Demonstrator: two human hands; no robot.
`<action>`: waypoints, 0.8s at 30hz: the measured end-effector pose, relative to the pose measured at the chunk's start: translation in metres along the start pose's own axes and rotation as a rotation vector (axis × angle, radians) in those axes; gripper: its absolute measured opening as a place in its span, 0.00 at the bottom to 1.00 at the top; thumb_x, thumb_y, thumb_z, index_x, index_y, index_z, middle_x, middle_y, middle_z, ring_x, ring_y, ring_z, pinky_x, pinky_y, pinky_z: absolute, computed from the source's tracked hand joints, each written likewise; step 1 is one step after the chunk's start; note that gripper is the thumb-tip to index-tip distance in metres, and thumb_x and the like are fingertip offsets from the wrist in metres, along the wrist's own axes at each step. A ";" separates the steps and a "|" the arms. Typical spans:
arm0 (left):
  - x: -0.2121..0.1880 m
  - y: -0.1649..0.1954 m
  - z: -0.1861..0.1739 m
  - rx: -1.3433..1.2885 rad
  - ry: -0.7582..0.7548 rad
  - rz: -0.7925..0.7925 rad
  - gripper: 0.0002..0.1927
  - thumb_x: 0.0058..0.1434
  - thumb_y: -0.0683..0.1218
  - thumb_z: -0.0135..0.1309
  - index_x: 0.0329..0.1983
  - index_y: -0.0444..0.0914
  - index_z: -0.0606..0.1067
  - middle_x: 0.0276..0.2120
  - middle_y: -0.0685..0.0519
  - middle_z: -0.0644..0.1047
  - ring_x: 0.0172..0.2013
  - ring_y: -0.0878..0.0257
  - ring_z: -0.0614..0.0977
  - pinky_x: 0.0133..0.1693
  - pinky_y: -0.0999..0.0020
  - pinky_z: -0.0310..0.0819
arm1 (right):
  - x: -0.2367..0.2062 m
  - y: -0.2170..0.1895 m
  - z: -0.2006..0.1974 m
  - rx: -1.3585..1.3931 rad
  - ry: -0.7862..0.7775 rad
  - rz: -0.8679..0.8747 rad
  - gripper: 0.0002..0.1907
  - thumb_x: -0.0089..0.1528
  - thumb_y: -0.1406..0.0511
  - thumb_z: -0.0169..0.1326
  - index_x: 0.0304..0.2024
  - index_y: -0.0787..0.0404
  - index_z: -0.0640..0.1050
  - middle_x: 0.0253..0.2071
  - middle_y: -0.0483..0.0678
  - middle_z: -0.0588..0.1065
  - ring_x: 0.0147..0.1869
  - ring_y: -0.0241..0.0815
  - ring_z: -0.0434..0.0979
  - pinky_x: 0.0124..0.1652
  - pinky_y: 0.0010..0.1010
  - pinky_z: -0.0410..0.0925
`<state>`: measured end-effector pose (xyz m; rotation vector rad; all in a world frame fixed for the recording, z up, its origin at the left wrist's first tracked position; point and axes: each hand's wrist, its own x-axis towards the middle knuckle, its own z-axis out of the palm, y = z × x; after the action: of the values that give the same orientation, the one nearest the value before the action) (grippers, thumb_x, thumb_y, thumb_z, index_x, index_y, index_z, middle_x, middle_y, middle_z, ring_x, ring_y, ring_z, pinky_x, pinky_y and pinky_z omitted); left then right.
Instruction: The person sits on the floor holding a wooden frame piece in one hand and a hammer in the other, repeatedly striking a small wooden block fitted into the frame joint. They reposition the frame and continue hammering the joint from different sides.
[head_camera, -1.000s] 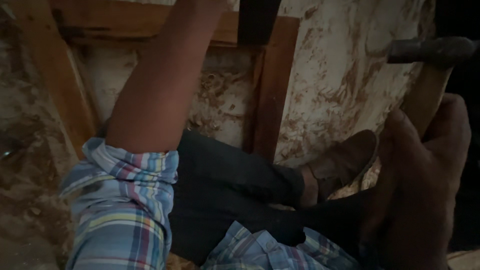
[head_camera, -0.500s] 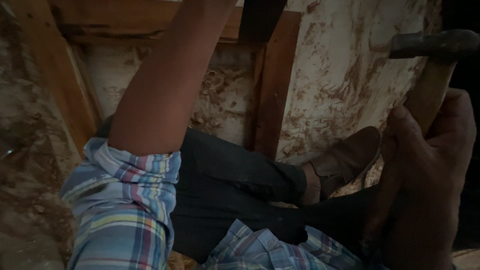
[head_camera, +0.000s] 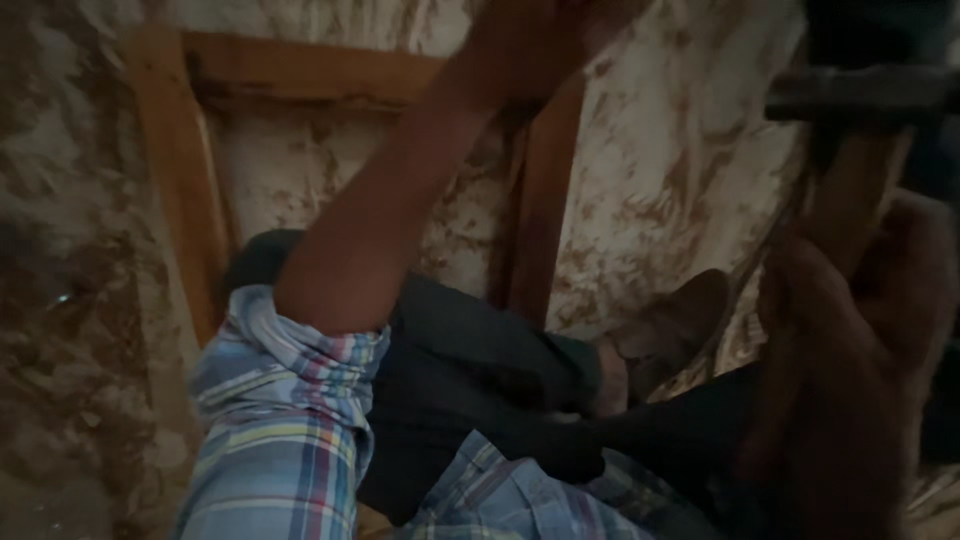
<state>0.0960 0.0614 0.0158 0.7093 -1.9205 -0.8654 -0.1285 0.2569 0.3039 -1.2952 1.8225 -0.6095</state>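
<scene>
Dusty floor (head_camera: 680, 170) fills the view, with a wooden frame (head_camera: 180, 190) lying flat on it. Left arm in a rolled plaid sleeve (head_camera: 280, 420) reaches across the frame toward its top rail; left hand (head_camera: 540, 40) sits at the frame's upper right corner, blurred, grip cannot be told. Dark trouser leg (head_camera: 470, 370) crosses below the frame, brown shoe (head_camera: 670, 325) just right of it. Right hand (head_camera: 860, 350), far right of the frame, is clenched around the handle of a hammer (head_camera: 860, 95), head up, clear of the wood.

The right hand (head_camera: 860, 370) grips a wooden-handled hammer (head_camera: 850, 130) raised near the camera. The left hand (head_camera: 540, 30) reaches up onto a wooden frame (head_camera: 170, 170) lying on mud-smeared ground.
</scene>
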 end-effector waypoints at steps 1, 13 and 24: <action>-0.003 0.010 -0.002 -0.084 0.068 0.034 0.08 0.84 0.50 0.50 0.50 0.42 0.72 0.32 0.48 0.75 0.31 0.57 0.76 0.39 0.53 0.75 | 0.001 -0.006 -0.007 0.006 -0.016 -0.026 0.13 0.78 0.66 0.51 0.62 0.61 0.66 0.44 0.49 0.73 0.35 0.34 0.74 0.35 0.29 0.69; 0.004 0.056 -0.018 -0.276 0.141 0.078 0.42 0.80 0.48 0.59 0.83 0.47 0.43 0.33 0.54 0.80 0.24 0.62 0.76 0.28 0.62 0.70 | 0.002 -0.119 -0.031 -0.461 -0.099 -0.560 0.22 0.70 0.63 0.53 0.61 0.72 0.68 0.31 0.54 0.74 0.30 0.35 0.78 0.25 0.31 0.69; 0.005 0.101 -0.035 -0.400 0.123 -0.184 0.22 0.71 0.48 0.59 0.65 0.39 0.70 0.38 0.50 0.81 0.34 0.60 0.83 0.35 0.61 0.78 | 0.005 -0.142 -0.024 -0.913 -0.156 -0.195 0.16 0.73 0.62 0.45 0.63 0.57 0.68 0.33 0.55 0.76 0.25 0.43 0.72 0.23 0.39 0.67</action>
<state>0.1108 0.1076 0.1114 0.6826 -1.5250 -1.2470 -0.0717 0.1992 0.4232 -2.0478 1.9087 0.2944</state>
